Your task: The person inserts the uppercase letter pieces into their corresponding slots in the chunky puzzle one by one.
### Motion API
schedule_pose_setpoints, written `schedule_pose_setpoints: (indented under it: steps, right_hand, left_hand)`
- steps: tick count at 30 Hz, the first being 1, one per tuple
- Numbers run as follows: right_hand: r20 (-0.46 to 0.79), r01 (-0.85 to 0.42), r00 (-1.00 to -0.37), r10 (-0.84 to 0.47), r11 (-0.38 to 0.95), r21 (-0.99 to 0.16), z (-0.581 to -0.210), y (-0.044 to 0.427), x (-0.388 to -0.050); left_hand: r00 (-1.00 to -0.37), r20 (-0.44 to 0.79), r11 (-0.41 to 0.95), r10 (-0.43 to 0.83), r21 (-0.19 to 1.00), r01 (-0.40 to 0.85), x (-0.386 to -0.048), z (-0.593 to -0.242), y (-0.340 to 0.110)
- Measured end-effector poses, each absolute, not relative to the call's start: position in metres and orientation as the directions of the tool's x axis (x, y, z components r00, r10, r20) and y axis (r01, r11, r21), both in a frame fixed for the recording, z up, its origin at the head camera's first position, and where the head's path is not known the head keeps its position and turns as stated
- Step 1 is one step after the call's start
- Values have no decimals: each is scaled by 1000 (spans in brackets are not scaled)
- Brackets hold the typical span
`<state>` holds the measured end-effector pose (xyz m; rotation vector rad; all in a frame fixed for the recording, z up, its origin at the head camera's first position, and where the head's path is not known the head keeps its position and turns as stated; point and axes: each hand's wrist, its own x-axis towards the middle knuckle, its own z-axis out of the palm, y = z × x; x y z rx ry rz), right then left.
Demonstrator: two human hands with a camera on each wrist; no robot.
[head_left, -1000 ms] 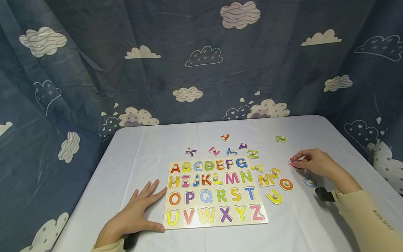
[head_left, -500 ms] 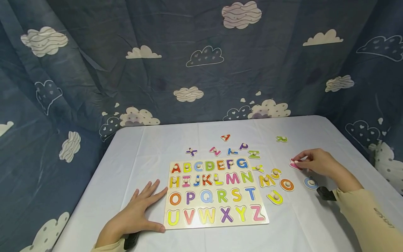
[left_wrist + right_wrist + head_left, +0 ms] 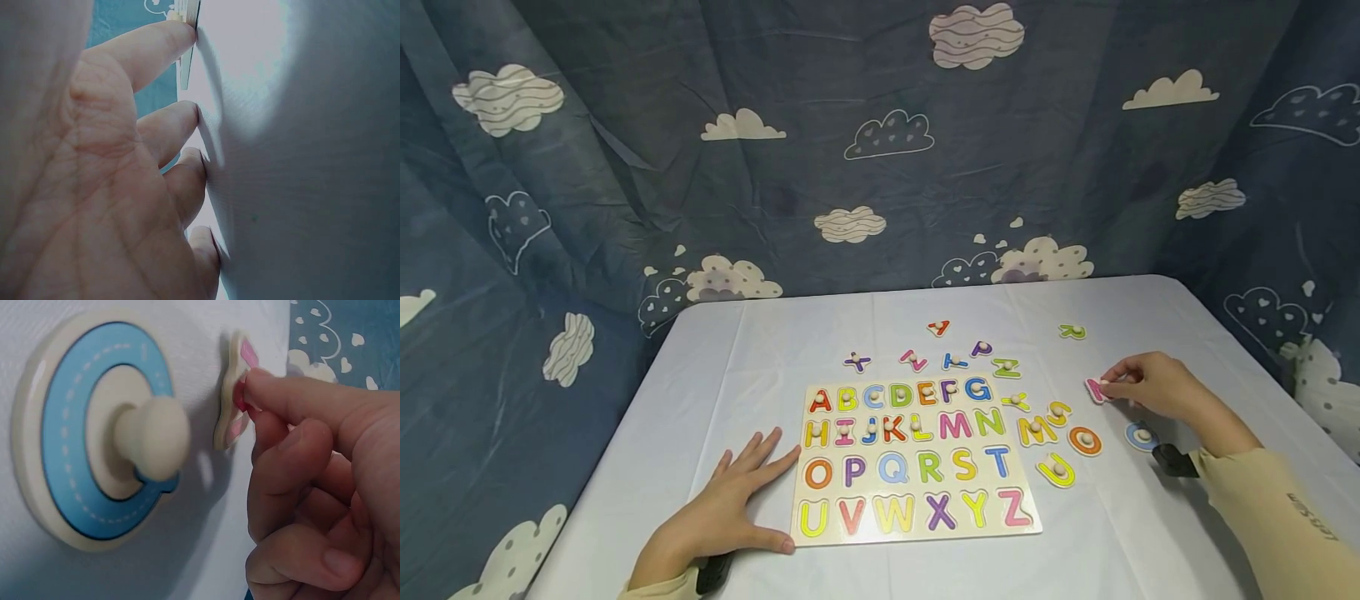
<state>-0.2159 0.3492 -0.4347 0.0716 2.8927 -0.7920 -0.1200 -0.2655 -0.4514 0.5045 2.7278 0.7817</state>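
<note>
My right hand (image 3: 1153,385) pinches a pink letter piece (image 3: 1097,391), which looks like an M, between thumb and index finger. In the right wrist view the pink letter piece (image 3: 232,403) stands edge-on, partly covered by the fingertips, and whether it touches the cloth is unclear. Close by lies a blue Q piece (image 3: 62,431) with a round knob. My left hand (image 3: 730,500) rests on the table with fingers spread, thumb and index fingertips at the left edge of the wooden alphabet board (image 3: 917,492). The left wrist view shows its fingertips on the white cloth.
Loose knobbed letters lie behind and right of the board, among them an orange O (image 3: 1085,442), a yellow U (image 3: 1056,471), a yellow W (image 3: 1037,430) and a green R (image 3: 1072,332). Pieces A through L sit in the board's upper rows. A dark cloud-print curtain (image 3: 775,192) hangs behind.
The pink letter piece has shifted slightly left and turned in my right fingers, so more of it shows. My left hand stays at the board's edge.
</note>
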Motion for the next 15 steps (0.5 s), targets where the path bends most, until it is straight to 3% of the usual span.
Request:
schedule_pose_setpoints:
  steps: [15]
  right_hand:
    - [-113, 67, -994, 11, 859, -508, -436, 343, -217]
  left_hand:
    - [-904, -153, 788, 400, 560, 254, -120, -450, -266]
